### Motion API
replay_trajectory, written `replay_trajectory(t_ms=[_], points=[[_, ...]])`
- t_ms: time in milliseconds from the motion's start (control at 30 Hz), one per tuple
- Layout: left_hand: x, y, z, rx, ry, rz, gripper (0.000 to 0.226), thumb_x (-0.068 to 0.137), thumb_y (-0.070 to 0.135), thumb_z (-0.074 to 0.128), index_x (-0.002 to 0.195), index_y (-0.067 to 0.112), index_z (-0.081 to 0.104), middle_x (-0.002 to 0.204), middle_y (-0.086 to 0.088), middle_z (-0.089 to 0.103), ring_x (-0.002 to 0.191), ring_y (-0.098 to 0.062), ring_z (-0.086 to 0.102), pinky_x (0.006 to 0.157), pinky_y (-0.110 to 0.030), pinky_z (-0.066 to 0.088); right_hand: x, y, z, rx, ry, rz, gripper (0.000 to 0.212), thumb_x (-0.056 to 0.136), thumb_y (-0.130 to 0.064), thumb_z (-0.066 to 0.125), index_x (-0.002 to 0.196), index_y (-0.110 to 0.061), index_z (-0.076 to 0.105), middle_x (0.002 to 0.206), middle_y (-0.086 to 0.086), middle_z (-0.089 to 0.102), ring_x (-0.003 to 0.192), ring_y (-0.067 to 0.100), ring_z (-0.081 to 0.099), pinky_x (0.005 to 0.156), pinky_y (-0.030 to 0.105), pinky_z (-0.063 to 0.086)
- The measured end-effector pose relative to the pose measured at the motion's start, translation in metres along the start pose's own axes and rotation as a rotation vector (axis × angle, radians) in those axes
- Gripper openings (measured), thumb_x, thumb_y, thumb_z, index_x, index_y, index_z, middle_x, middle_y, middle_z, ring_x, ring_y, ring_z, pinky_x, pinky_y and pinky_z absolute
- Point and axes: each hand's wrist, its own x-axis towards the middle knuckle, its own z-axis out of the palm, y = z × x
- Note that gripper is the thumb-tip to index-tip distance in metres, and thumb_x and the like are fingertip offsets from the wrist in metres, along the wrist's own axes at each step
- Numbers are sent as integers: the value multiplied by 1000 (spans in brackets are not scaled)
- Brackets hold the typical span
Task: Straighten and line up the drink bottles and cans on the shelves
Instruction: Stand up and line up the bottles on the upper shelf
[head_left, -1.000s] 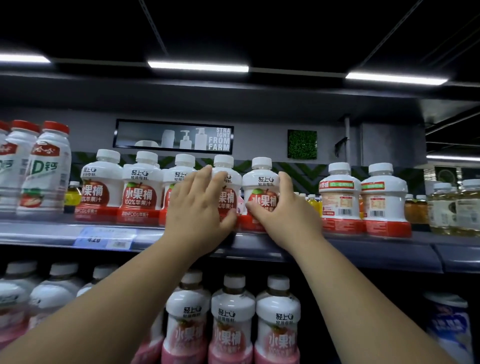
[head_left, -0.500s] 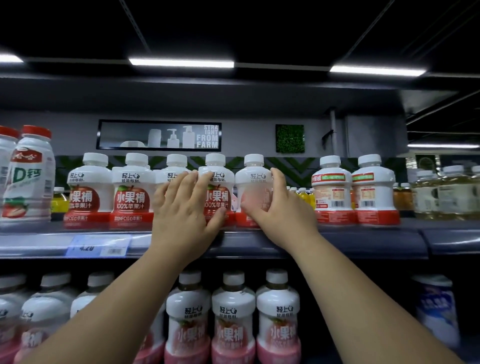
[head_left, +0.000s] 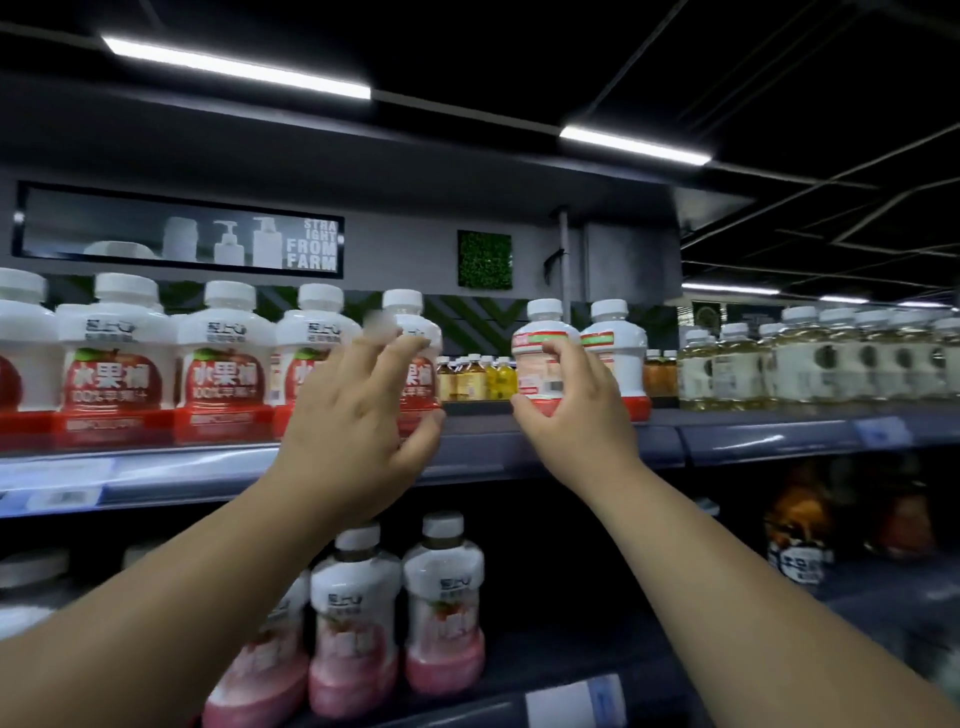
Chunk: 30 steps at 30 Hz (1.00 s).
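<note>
— Bottles on the upper shelf (head_left: 519, 452): which is gripped?
— The back-label bottle (head_left: 540, 358), at the front edge, is clasped by the right hand (head_left: 576, 415).
— And the left hand (head_left: 353, 426)?
— It is held spread before a red-label bottle (head_left: 418, 374); contact is blurred, possibly touching

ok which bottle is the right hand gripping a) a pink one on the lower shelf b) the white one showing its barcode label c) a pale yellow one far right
b: the right hand curls its fingers round the white bottle with the barcode label on the upper shelf.
</note>
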Motion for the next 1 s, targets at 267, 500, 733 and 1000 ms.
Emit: replay_trajectory(t_ms=[267,500,733,1000], points=[[40,75,55,-195,-43,-78,62,88,41,63,142,28,35,134,3,50,117,-17,49,88,-30,36,24,92,-40,-24,-7,78,63,83,-33,71,138,-21,42,132,1,47,120,22,44,97,33,37],[93,119,110,-192,-126,-497,90,78,64,63,146,27,17,138,-9,46,122,-33,51,93,-45,42,56,128,-34,10,-320,147,93,84,-59,59,153,-33,2,138,6,57,118,31,58,92,40,47],[93,118,125,-8,-148,-553,101,75,73,63,144,18,13,130,-13,59,112,-35,60,75,-39,37,53,134,-30,47,-294,183,104,66,-88,57,139,-27,15,137,4,56,117,31,59,87,41,48],[88,116,123,-13,-163,-589,106,73,78,57,150,26,6,143,-8,52,121,-35,57,91,-45,44,53,139,-34,76,-362,115,91,86,-58,55,152,-29,-1,139,4,54,118,31,56,86,41,42]])
